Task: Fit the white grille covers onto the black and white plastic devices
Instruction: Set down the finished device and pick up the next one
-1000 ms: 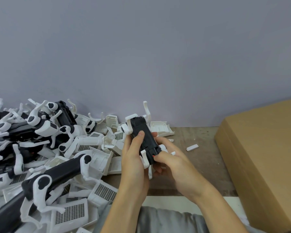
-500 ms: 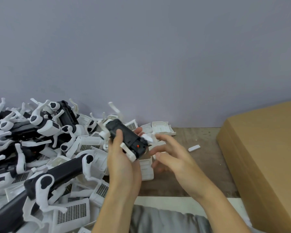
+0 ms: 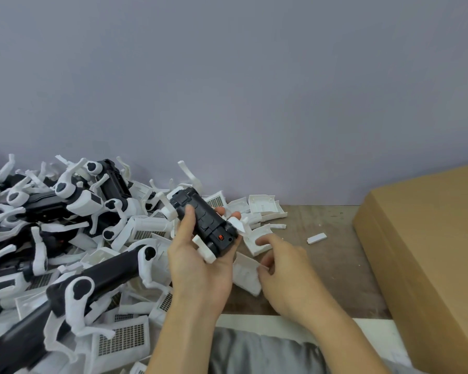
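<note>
A black and white device [image 3: 204, 222] is gripped in the left hand [image 3: 200, 268], still without a cover. Just right of it, a white cover [image 3: 247, 273] on the table [image 3: 333, 255] is being pinched by the right hand [image 3: 287, 271]. Further left, a large pile [image 3: 65, 238] of devices and covers is judged unfinished.

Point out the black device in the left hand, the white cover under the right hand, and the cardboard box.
black device [image 3: 204, 221], head view, on its dark top face.
white cover [image 3: 246, 273], head view, on its inner face.
cardboard box [image 3: 427, 238], head view, on its top panel.
</note>
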